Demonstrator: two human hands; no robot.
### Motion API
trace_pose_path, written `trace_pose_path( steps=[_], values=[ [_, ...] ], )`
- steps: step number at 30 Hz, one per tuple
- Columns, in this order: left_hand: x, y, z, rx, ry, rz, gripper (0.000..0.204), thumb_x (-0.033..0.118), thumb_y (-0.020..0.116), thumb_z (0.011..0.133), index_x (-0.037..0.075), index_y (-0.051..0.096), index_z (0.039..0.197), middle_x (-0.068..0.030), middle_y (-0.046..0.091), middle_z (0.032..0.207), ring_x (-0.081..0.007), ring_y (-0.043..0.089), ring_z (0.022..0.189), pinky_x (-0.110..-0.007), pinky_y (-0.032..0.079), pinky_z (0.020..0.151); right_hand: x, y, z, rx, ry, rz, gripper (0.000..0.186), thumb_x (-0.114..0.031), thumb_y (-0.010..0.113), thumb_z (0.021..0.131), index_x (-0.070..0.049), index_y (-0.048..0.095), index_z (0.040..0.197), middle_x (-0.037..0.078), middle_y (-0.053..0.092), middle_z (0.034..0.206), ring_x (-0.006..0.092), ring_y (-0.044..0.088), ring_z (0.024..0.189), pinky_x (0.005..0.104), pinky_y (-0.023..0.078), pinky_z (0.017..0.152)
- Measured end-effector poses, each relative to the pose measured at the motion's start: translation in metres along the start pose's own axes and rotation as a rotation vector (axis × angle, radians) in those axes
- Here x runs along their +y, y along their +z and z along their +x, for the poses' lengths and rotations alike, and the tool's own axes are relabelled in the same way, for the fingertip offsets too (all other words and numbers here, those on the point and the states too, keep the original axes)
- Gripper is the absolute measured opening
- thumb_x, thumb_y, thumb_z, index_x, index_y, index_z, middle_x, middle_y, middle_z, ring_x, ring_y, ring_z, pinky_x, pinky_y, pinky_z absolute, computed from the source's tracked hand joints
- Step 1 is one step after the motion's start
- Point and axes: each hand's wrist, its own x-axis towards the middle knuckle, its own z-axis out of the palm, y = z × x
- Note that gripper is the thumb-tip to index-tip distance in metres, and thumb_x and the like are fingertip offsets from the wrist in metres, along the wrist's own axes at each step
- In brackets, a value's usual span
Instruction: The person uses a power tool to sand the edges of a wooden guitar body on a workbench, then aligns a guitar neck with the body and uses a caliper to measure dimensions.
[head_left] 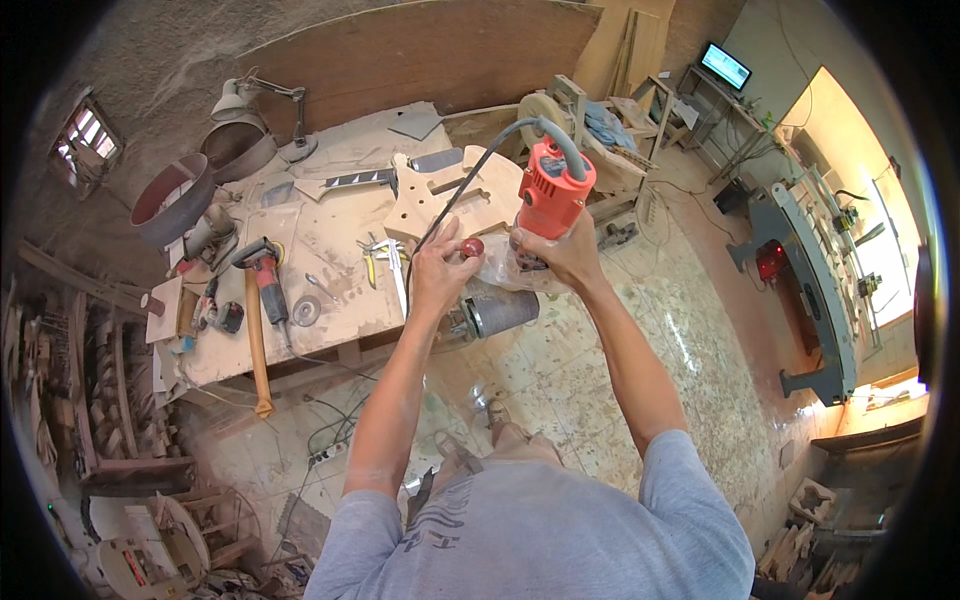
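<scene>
In my right hand (pixel 570 252) is an orange-red trim router (pixel 553 200), its body upright and a grey hose or cord rising from its top. A clear plate-like base (pixel 505 270) spreads from its lower end toward my left hand (pixel 438 272). The fingers of that hand pinch a small red round knob (pixel 472 246) at the near side of the base. Just beyond both hands, a pale wooden guitar body (pixel 428 212) with cut-out cavities lies on the workbench (pixel 345 325). The router's bit is hidden from me.
A red-and-grey power tool (pixel 268 285), a long wooden handle (pixel 257 350) and yellow-handled pliers (pixel 371 268) lie on the left part of the bench. A desk lamp (pixel 230 100) stands behind. Below my hands is a grey cylinder (pixel 505 312). A black cord (pixel 465 185) crosses the guitar body.
</scene>
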Motion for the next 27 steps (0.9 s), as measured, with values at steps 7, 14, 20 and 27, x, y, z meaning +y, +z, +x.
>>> trace_pose_path(
  steps=[7,14,20,27],
  values=[
    [-0.001,0.001,-0.004,-0.054,-0.012,-0.086,0.034,0.029,0.088,0.076,0.017,0.085,0.107,-0.0160,0.055,0.156,-0.0346,0.035,0.156,-0.048,0.026,0.128,-0.002,-0.007,-0.012,-0.006,0.084,-0.001,0.053,-0.024,0.090,0.075,-0.003,0.065,0.117,0.006,0.074,0.098,0.0168,0.071,0.088,0.0346,0.057,0.081],
    [0.023,-0.003,-0.035,0.013,0.177,0.142,0.039,0.034,0.086,0.073,0.018,0.085,0.108,-0.0199,0.050,0.159,-0.0394,0.043,0.151,-0.066,0.006,0.127,-0.025,-0.023,-0.044,0.045,0.152,0.111,0.050,-0.022,0.090,0.075,-0.003,0.066,0.114,0.005,0.073,0.096,0.0149,0.070,0.084,0.0333,0.058,0.078],
    [0.060,-0.048,-0.103,-0.085,0.132,-0.181,0.064,0.027,0.083,0.074,0.018,0.073,0.136,-0.0216,0.046,0.163,-0.0379,0.037,0.155,-0.064,0.004,0.127,-0.085,-0.039,-0.095,-0.026,0.133,0.057,0.054,-0.023,0.090,0.072,-0.004,0.067,0.118,0.007,0.075,0.100,0.0195,0.072,0.088,0.0343,0.057,0.082],
    [0.111,-0.084,-0.155,0.195,0.192,-0.622,0.086,0.070,0.072,0.089,-0.001,0.064,0.138,-0.0276,0.059,0.147,-0.0379,0.050,0.145,-0.057,0.004,0.130,-0.122,0.003,-0.123,-0.300,-0.151,-0.258,0.066,-0.024,0.092,0.066,-0.003,0.062,0.121,0.015,0.067,0.108,0.0362,0.064,0.100,0.0459,0.054,0.089]
  ],
)
